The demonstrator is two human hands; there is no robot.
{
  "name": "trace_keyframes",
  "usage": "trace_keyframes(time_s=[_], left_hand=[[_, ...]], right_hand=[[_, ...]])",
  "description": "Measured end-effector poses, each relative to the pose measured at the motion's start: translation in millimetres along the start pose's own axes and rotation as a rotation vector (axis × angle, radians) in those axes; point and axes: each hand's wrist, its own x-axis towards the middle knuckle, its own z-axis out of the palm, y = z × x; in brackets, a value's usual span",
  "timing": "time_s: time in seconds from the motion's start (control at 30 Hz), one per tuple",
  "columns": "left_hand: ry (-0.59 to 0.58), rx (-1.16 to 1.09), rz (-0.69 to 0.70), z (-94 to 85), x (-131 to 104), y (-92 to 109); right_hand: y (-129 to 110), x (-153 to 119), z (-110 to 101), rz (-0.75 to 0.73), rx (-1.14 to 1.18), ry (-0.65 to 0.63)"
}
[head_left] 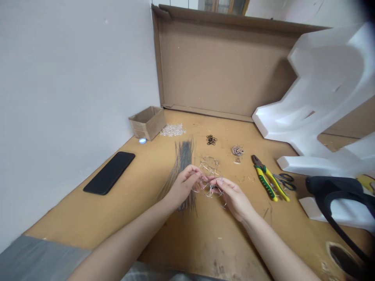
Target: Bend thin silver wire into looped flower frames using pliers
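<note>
My left hand [189, 181] and my right hand [230, 192] meet above the table, fingertips closed on a tangle of thin silvery wire [211, 192] with curved loops. Fine details between the fingertips are too small to make out. Beneath my left hand and wrist lies a bundle of straight grey wires [185, 154], its ends fanning out toward me. Just beyond the fingers, a loose coil of shiny wire [209, 162] rests on the wood.
Combination pliers [268, 177] with yellow-green handles and black scissors [286, 180] lie right. Black rings [211, 140], a silvery pile [237, 150], clear beads [172, 129], a small cardboard box [149, 123], a blue cap [142, 141] and a phone [109, 173] surround the work. White foam [328, 82] stands right.
</note>
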Motion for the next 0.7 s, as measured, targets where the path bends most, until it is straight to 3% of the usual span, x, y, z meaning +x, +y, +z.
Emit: trace_keyframes(time_s=[0.2, 0.37, 0.47, 0.57, 0.7], left_hand=[[-0.095, 0.065, -0.06, 1.0, 0.7, -1.5], [0.026, 0.199, 0.009, 1.1, 0.7, -6.7], [0.105, 0.278, 0.048, 0.6, 0.8, -10.8], [0.142, 0.384, 0.089, 1.7, -0.4, -13.3], [0.146, 0.499, 0.13, 5.1, -3.3, -14.5]], right_hand=[[-0.6, -0.7, 0.2, 0.007, -0.052, -0.033], [0.4, 2.2, -1.5, -0.1, -0.166, 0.075], [0.9, 0.4, -1.0, -0.381, -0.549, 0.24], [-1.5, -5.2, 2.9, -0.684, -1.058, 0.267], [-4.5, -10.3, 9.1, -0.717, -1.47, 0.246]])
